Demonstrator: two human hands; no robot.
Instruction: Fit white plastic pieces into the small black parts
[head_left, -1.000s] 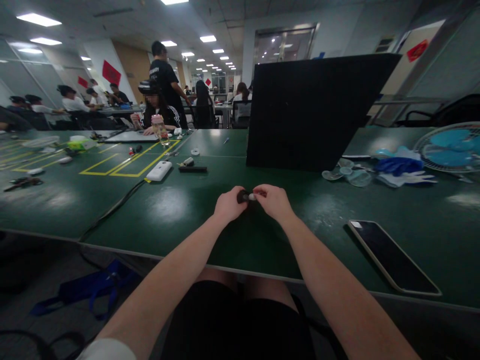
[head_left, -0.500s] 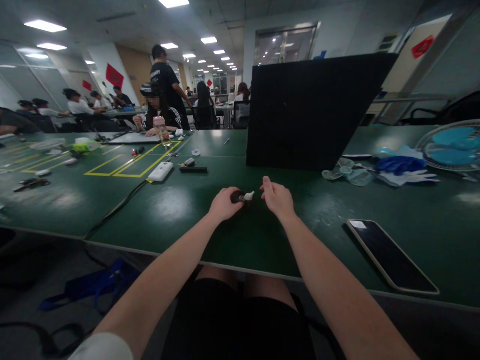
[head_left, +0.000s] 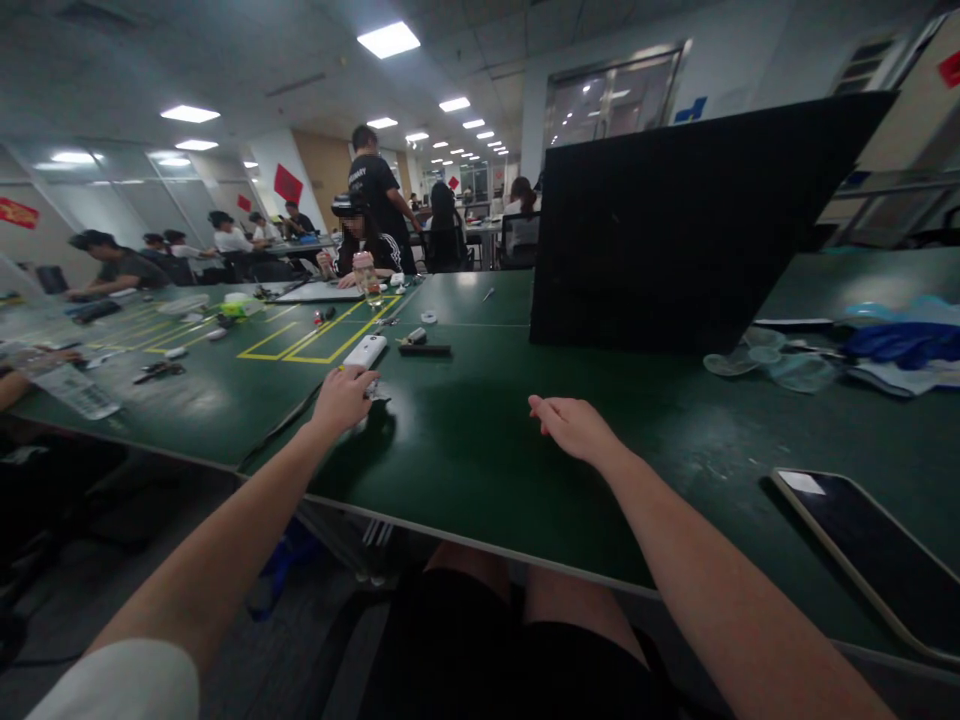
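Green table (head_left: 480, 450): left hand (head_left: 343, 398) covers small dark object (head_left: 373, 392).

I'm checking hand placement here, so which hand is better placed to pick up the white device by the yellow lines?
Left, most likely. The left hand rests on the green table just short of the white device, closed over something small. The right hand hovers empty, well off to the right.

The left hand (head_left: 343, 398) rests closed on the green table (head_left: 465, 440) just before a white device (head_left: 365, 351); the right hand (head_left: 574, 428) hovers empty.
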